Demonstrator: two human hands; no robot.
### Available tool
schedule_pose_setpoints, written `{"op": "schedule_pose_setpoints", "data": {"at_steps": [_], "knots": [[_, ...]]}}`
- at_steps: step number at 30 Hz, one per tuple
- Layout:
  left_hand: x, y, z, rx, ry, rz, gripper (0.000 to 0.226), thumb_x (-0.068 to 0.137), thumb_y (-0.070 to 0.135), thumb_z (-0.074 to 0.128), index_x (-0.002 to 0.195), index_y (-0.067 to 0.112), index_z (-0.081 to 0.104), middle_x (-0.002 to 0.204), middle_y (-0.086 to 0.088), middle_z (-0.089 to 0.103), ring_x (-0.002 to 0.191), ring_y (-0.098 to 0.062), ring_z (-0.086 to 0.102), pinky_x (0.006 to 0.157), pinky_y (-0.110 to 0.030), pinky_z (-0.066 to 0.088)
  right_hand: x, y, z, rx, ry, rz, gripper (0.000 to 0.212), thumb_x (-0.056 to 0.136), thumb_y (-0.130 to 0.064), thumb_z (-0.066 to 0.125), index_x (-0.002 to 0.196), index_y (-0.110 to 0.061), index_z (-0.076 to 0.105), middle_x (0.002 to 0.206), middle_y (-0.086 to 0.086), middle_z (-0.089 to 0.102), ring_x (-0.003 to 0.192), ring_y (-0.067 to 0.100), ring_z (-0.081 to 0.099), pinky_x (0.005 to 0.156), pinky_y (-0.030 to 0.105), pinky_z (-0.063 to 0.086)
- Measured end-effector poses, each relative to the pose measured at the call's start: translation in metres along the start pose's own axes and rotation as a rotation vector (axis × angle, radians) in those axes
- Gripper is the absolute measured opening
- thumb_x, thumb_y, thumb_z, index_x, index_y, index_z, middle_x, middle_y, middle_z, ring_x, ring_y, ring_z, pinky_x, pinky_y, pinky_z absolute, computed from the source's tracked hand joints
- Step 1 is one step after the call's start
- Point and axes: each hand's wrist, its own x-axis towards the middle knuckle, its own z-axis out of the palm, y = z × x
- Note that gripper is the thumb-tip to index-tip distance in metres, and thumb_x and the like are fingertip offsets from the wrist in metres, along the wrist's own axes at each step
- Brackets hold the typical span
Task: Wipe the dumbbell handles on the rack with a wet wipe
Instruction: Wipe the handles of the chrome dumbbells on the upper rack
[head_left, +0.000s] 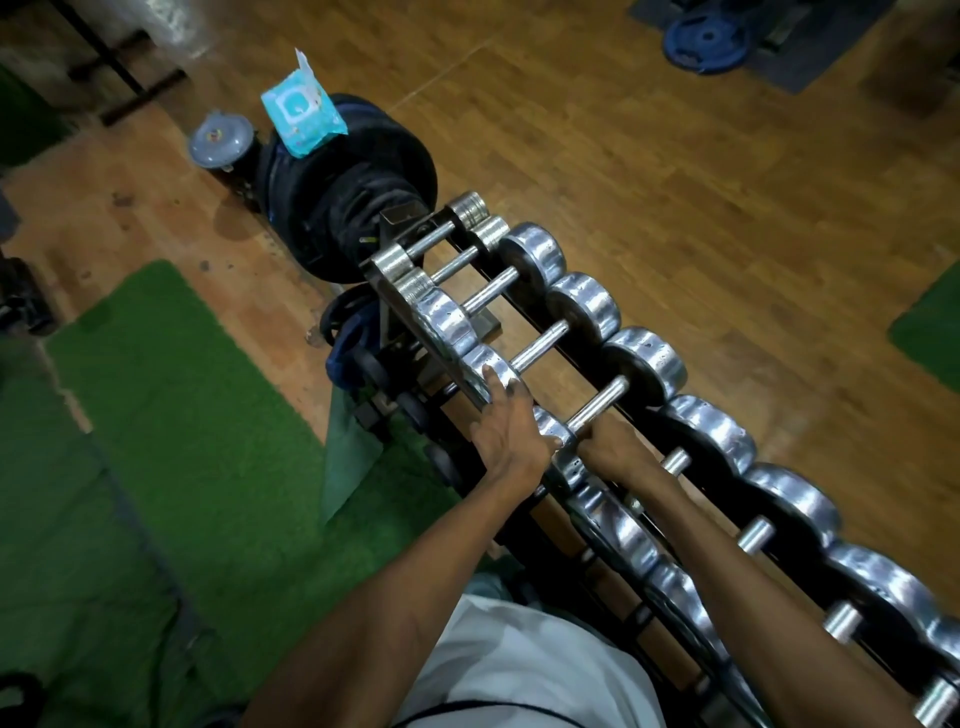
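**Friend:** Where were your hands just then?

**Me:** My left hand (506, 421) lay flat with loose fingers on the shiny end of one dumbbell (550, 431). It steadied the weight and squeezed nothing. My right hand (605, 448) was curled around the near end of that dumbbell's handle (597, 402).

**Friend:** Did you have the wet wipe in it?

**Me:** I could not tell. My fingers were tucked under the bar, so any wipe was hidden. The blue pack of wipes (301, 111) sat well away, on top of the black plates (343, 202) at the far end of the rack (400, 306).

**Friend:** How much was done?

**Me:** That was hard to say. All the bars looked shiny, so none looked cleaner than another. Four bars lay beyond my hands, toward the pack. More bars (756, 535) lay closer to my body, partly under my right arm.

**Friend:** So what was left?

**Me:** I think I was somewhere in the middle of the row. At least the bars on one side of my hands were probably waiting, and this one was not finished
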Motion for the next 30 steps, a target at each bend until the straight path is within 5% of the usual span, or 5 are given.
{"op": "schedule_pose_setpoints", "data": {"at_steps": [6,15,24,28,30], "knots": [[0.001,0.001,0.001,0.002,-0.015,0.01,0.095,0.077,0.049,0.087,0.152,0.013,0.038,0.172,-0.013,-0.006,0.129,-0.031,0.058,0.09,-0.046,0.057,0.004,-0.002,-0.005,0.348,-0.187,0.048,0.017,0.075,0.006,0.064,0.089,0.004,0.074,0.086,0.013,0.073,0.082,0.024,0.067,0.071,0.034,0.059],[0.002,0.0,-0.003,0.005,-0.035,0.015,0.093,0.077,0.052,0.086,0.148,0.014,0.041,0.172,-0.012,-0.007,0.127,-0.031,0.059,0.087,-0.047,0.058,0.026,0.022,0.017,0.967,-0.087,0.27,0.024,0.033,0.001,0.046,0.056,0.008,0.046,0.049,0.009,0.037,0.041,0.022,0.036,0.046,0.03,0.027],[0.003,-0.003,0.001,0.0,-0.039,0.027,0.097,0.079,0.053,0.084,0.153,0.015,0.035,0.172,-0.013,-0.008,0.128,-0.032,0.057,0.094,-0.052,0.055,0.036,0.009,-0.001,1.494,0.087,0.483,0.029,0.075,0.004,0.033,0.054,-0.015,0.039,0.055,0.003,0.053,0.055,0.023,0.055,0.078,0.044,0.056],[0.003,-0.003,0.0,0.009,-0.031,0.032,0.095,0.079,0.052,0.084,0.152,0.014,0.037,0.172,-0.014,-0.008,0.124,-0.031,0.059,0.092,-0.05,0.055,0.059,0.026,-0.01,1.456,0.206,0.453,0.019,0.055,0.003,0.043,0.065,-0.012,0.049,0.096,0.008,0.075,0.065,0.022,0.061,0.071,0.029,0.052],[0.003,-0.002,0.0,0.014,-0.033,0.029,0.098,0.079,0.052,0.084,0.154,0.013,0.035,0.171,-0.015,-0.008,0.123,-0.031,0.06,0.092,-0.05,0.055,0.065,0.027,-0.009,1.522,0.305,0.476,0.02,0.05,0.005,0.04,0.06,-0.012,0.044,0.073,0.01,0.063,0.053,0.02,0.052,0.062,0.023,0.05]]}}
